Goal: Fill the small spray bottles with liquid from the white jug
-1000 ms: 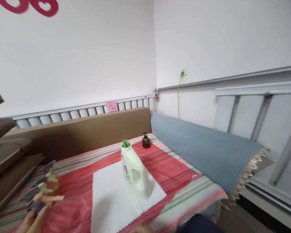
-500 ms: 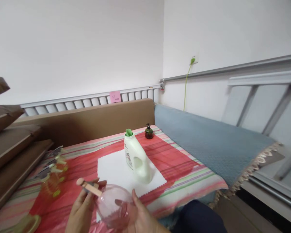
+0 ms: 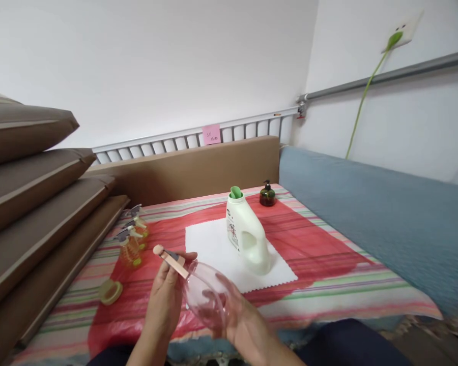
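Note:
A clear pink spray bottle (image 3: pixel 206 295) with a long peach-coloured head lies tilted between my two hands, above the near edge of the cloth. My left hand (image 3: pixel 168 292) is closed round the neck, by a dark grey part of the head. Cupped about the see-through body is my right hand (image 3: pixel 238 312), some of its fingers showing through the plastic. Just beyond the hands, a pale green detergent jug (image 3: pixel 248 239) stands upright on a white sheet (image 3: pixel 209 244) with scalloped edges. Its open mouth holds a green piece (image 3: pixel 235 192).
Several amber spray bottles (image 3: pixel 130 251) and a yellowish round lid (image 3: pixel 110 292) are at the left. Behind the jug stands a dark pump bottle (image 3: pixel 267 194). Brown cushions (image 3: pixel 38 203) are stacked at far left; blue padding (image 3: pixel 351 203) borders the right side.
The camera view has turned, so the jug, sheet and wall items appear farther right and higher. Both hands still hold the spray bottle, which also appears farther right in view.

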Action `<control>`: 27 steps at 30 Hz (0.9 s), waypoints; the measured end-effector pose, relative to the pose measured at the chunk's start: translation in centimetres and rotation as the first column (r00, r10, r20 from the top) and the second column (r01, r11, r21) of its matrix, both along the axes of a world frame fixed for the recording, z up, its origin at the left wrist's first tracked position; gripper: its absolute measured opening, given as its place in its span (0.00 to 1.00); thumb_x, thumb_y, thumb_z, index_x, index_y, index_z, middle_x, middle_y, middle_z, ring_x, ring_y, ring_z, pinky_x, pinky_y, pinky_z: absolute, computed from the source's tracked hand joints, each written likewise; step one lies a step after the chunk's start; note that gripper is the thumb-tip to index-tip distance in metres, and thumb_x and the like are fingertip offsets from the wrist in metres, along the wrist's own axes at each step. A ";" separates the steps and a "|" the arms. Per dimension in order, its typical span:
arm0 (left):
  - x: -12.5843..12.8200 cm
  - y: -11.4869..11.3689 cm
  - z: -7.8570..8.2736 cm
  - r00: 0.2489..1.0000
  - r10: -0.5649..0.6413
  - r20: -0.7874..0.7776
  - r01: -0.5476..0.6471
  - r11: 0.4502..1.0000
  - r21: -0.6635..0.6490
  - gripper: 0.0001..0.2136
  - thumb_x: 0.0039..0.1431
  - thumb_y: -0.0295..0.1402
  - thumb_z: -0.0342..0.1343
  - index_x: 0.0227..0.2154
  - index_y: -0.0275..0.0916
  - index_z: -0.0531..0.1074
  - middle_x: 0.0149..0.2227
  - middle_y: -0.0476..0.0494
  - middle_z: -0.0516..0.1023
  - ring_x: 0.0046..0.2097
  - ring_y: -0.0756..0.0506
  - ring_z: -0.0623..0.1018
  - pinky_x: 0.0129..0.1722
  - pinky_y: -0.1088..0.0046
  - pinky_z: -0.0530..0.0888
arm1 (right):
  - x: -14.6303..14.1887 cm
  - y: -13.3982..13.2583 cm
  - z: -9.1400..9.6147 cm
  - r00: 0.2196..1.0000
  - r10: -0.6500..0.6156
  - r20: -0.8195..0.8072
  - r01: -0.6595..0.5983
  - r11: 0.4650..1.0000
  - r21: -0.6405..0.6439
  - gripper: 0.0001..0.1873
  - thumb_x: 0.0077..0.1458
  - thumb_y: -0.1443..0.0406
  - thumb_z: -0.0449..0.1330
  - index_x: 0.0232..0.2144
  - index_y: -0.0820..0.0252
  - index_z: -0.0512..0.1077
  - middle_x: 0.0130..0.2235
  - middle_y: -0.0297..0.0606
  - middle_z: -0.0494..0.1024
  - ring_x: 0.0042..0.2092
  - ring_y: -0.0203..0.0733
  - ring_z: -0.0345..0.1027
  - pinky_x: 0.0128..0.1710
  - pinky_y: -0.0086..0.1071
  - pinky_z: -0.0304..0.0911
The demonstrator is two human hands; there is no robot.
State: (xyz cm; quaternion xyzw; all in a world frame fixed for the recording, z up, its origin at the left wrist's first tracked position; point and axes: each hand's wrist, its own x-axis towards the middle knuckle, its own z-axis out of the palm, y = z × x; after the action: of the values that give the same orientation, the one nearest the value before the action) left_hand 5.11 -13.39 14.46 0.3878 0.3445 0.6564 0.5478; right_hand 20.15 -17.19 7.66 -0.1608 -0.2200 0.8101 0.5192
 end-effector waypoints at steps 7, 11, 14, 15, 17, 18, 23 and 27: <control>0.6 0.3 -0.5 0.998 -0.025 0.057 0.025 1.000 -0.008 0.11 0.47 0.37 0.61 0.34 0.39 0.74 0.37 0.42 0.79 0.44 0.42 0.76 0.49 0.63 0.69 | 0.8 0.0 0.2 0.993 0.090 -0.080 -0.098 0.990 -0.097 0.37 0.45 0.43 0.57 0.53 0.53 0.58 0.46 0.48 0.72 0.44 0.54 0.69 0.31 0.38 0.64; 0.6 0.4 -0.6 0.995 -0.021 0.094 0.020 1.000 0.006 0.12 0.46 0.37 0.62 0.34 0.39 0.74 0.39 0.42 0.79 0.46 0.41 0.75 0.49 0.63 0.69 | 0.8 0.0 0.0 0.988 -0.140 -0.073 0.139 0.990 -0.012 0.43 0.34 0.59 0.71 0.53 0.43 0.57 0.53 0.40 0.66 0.50 0.52 0.65 0.39 0.39 0.63; 0.5 0.4 -0.6 0.993 -0.038 0.108 0.036 0.999 0.019 0.13 0.47 0.36 0.62 0.36 0.39 0.73 0.39 0.42 0.79 0.46 0.41 0.76 0.48 0.64 0.70 | 0.7 0.0 -0.1 0.994 -0.036 -0.104 0.032 0.999 -0.039 0.38 0.43 0.49 0.63 0.54 0.45 0.54 0.52 0.44 0.67 0.50 0.55 0.65 0.36 0.41 0.64; 0.5 0.4 -0.5 0.994 -0.036 0.106 0.035 0.999 0.015 0.12 0.47 0.36 0.61 0.36 0.39 0.73 0.39 0.41 0.79 0.45 0.42 0.76 0.47 0.65 0.70 | 0.7 0.0 -0.1 0.995 0.024 -0.095 -0.027 0.999 -0.035 0.37 0.45 0.48 0.60 0.55 0.47 0.54 0.50 0.46 0.68 0.48 0.56 0.67 0.32 0.38 0.64; 0.4 0.4 -0.3 0.993 -0.017 0.120 0.015 1.000 0.020 0.12 0.46 0.37 0.62 0.35 0.39 0.74 0.38 0.42 0.79 0.44 0.43 0.77 0.47 0.66 0.71 | 0.6 -0.1 -0.1 0.999 0.022 -0.031 -0.022 1.000 0.014 0.39 0.43 0.53 0.64 0.55 0.48 0.54 0.48 0.45 0.70 0.45 0.55 0.69 0.30 0.34 0.63; 0.3 0.5 -0.1 0.990 -0.003 0.138 -0.002 1.000 0.031 0.13 0.45 0.38 0.63 0.34 0.39 0.74 0.38 0.43 0.79 0.43 0.43 0.77 0.46 0.67 0.71 | 0.6 -0.2 -0.1 0.999 -0.042 0.007 0.042 0.998 0.048 0.40 0.40 0.58 0.67 0.54 0.47 0.55 0.49 0.44 0.69 0.45 0.53 0.69 0.31 0.34 0.63; -0.4 1.1 0.4 0.973 0.077 0.219 -0.087 0.996 0.034 0.12 0.46 0.39 0.62 0.33 0.38 0.74 0.38 0.43 0.79 0.42 0.44 0.77 0.43 0.69 0.72 | 1.0 -0.5 0.3 0.959 -0.264 0.101 0.255 0.962 0.100 0.42 0.34 0.67 0.69 0.52 0.43 0.59 0.52 0.39 0.65 0.46 0.49 0.68 0.43 0.41 0.61; -1.2 1.5 0.4 0.954 0.102 0.281 -0.107 0.994 0.001 0.10 0.50 0.39 0.58 0.31 0.38 0.74 0.38 0.44 0.79 0.44 0.45 0.76 0.45 0.68 0.71 | 1.5 -0.6 -0.3 0.975 -0.218 0.032 0.217 0.976 0.035 0.40 0.37 0.65 0.68 0.52 0.44 0.58 0.51 0.40 0.67 0.47 0.50 0.68 0.49 0.45 0.56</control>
State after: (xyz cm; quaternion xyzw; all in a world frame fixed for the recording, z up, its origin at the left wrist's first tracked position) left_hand 3.94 -11.85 14.84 0.2766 0.2782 0.7354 0.5524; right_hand 21.64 -17.76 7.35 -0.1902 -0.2229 0.7419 0.6032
